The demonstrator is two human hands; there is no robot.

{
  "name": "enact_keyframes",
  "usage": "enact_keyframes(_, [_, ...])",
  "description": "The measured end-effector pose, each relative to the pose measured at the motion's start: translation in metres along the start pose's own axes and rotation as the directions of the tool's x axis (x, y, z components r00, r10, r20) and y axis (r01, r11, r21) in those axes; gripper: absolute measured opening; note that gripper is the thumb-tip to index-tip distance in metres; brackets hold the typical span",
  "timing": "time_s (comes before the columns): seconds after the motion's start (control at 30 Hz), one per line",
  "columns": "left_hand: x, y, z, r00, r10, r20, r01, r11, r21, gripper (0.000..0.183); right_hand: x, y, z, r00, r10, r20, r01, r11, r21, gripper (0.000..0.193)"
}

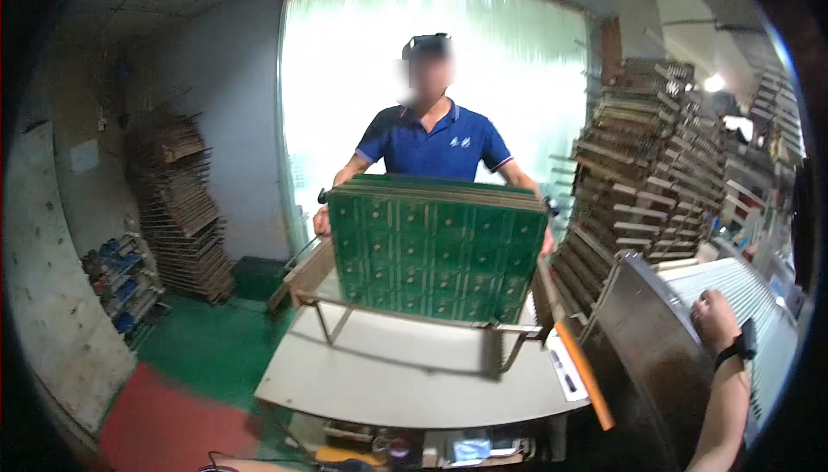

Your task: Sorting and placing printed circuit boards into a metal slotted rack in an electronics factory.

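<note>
My right hand (714, 321), with a dark band at the wrist, is at the right by the edge of a roller conveyor (729, 278) with a metal side panel. Its fingers are curled in, and the palm side is hidden. Of my left arm only a strip of forearm (267, 466) shows at the lower edge; the hand is out of sight. Ahead, a batch of green circuit board panels (440, 252) stands upright in a metal-legged rack (323, 321) on a white table (379, 377). A co-worker (431, 140) in a blue shirt stands behind them, hands at both sides.
An orange bar (585, 377) sticks out past the table's right side, beside a pen (565, 375). Tall stacks of racks stand at the right (647, 162) and left (181, 205). Below the tabletop is a cluttered shelf (431, 446). A shoe rack (129, 287) stands at the left.
</note>
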State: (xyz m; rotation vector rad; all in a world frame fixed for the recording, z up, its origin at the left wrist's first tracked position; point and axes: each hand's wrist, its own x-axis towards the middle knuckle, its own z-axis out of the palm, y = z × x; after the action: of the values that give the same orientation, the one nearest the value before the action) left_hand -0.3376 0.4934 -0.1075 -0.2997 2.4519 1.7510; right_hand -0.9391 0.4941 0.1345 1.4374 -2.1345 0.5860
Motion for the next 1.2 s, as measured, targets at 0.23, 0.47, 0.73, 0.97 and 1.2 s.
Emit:
enact_keyframes(0.23, [-0.01,0.003,0.012,0.994,0.015,-0.11,-0.017,1.0,-0.016,0.033,-0.003,-0.014,-0.025,0.982,0.09,0.166,-0.105,0.991,0.087,0.029])
enact_keyframes(0.47, [-0.028,0.014,0.012,0.974,-0.216,-0.065,0.211,0.974,-0.084,0.041,-0.003,-0.025,-0.016,0.972,0.04,0.23,-0.048,0.998,0.031,0.034])
enact_keyframes(0.73, [-0.016,-0.031,0.027,0.988,-0.027,-0.151,0.024,1.0,-0.019,0.035,0.001,-0.043,-0.015,0.938,-0.064,0.342,0.069,0.998,-0.001,0.043])
enact_keyframes(0.97, [-0.03,-0.019,0.029,0.983,-0.158,-0.089,0.147,0.981,-0.125,0.029,0.01,-0.045,0.016,0.942,-0.06,0.33,0.095,0.991,-0.09,0.042])
enact_keyframes(1.2, [-0.01,-0.008,0.033,0.973,0.006,-0.232,-0.022,0.997,-0.068,0.029,0.019,-0.053,0.021,0.975,0.019,0.223,-0.001,0.997,-0.081,0.051])
